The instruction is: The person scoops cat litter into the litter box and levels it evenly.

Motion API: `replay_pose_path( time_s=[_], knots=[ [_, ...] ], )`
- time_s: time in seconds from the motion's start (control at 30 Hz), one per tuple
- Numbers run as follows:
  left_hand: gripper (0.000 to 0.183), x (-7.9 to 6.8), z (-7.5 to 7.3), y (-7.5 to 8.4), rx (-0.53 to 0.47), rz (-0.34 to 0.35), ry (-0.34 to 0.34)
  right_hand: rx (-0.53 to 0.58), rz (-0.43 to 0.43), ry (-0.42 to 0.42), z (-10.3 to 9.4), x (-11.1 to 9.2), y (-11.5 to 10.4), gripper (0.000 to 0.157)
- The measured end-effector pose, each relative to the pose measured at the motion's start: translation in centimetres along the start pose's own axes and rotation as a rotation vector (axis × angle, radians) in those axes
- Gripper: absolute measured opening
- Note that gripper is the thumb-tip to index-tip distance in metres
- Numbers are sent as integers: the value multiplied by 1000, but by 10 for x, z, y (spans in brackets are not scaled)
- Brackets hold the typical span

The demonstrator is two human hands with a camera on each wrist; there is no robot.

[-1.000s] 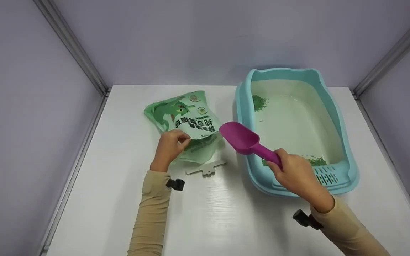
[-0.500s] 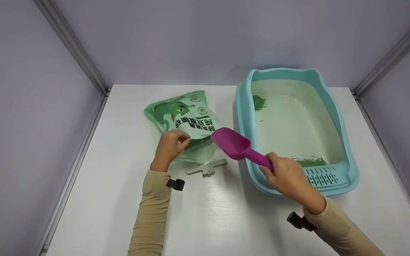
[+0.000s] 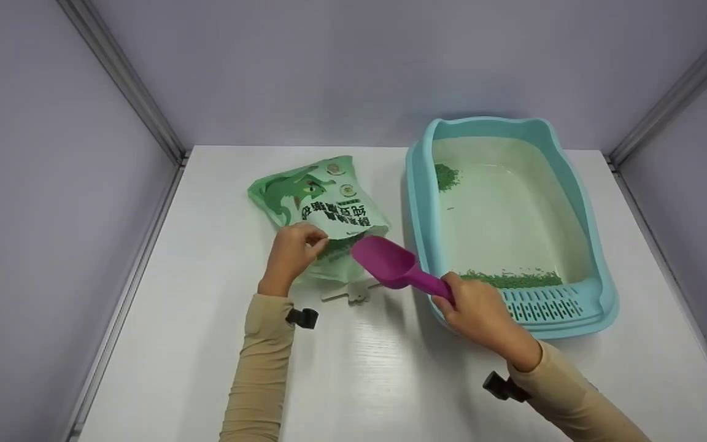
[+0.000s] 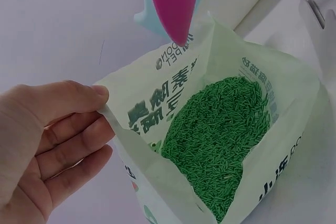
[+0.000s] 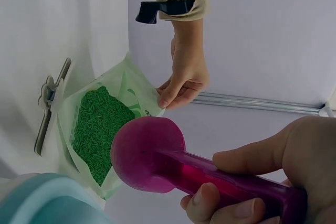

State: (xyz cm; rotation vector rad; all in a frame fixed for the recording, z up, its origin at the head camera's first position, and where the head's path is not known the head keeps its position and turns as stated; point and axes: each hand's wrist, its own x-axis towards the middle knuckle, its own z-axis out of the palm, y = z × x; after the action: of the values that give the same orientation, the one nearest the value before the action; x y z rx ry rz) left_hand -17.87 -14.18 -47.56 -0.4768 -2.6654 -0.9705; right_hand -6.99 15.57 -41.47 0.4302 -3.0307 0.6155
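Observation:
A magenta scoop [image 3: 384,261] is in my right hand [image 3: 482,310], fingers curled round its handle. Its bowl hangs over the near side of a pale green cat litter bag [image 3: 341,209], in front of the bag's mouth. My left hand [image 3: 295,248] pinches the bag's edge between thumb and forefinger, as the left wrist view shows. Inside the open bag lie green litter pellets [image 4: 220,135]. From the right wrist view, the underside of the scoop covers part of the bag's mouth. Whether the bowl holds anything behind its rim is hard to see; its visible inside looks bare.
To the right stands a light blue litter box [image 3: 421,202], with a small pile of green pellets [image 3: 447,177] at its far left corner and a strip of pellets [image 3: 513,280] along the near side. A grey clip [image 3: 353,293] lies in front of the bag.
My right hand has brought the scoop leftward and nearer, from beside the litter box rim to the bag's mouth. The left hand keeps its hold on the bag's edge.

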Motion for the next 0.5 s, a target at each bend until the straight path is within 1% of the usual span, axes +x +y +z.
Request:
replay_pose_path(
  time_s=[0.17,0.33,0.5],
  knots=[
    [7,0,-2,1,-12,-8,-10,17,14,-25,7,3,-2,15],
    [7,0,-3,2,-33,-26,-33,11,20,-41,15,5,-4,13],
    [7,1,-2,2,-50,-17,-33,14,21,-42,24,7,-5,13]
  ],
)
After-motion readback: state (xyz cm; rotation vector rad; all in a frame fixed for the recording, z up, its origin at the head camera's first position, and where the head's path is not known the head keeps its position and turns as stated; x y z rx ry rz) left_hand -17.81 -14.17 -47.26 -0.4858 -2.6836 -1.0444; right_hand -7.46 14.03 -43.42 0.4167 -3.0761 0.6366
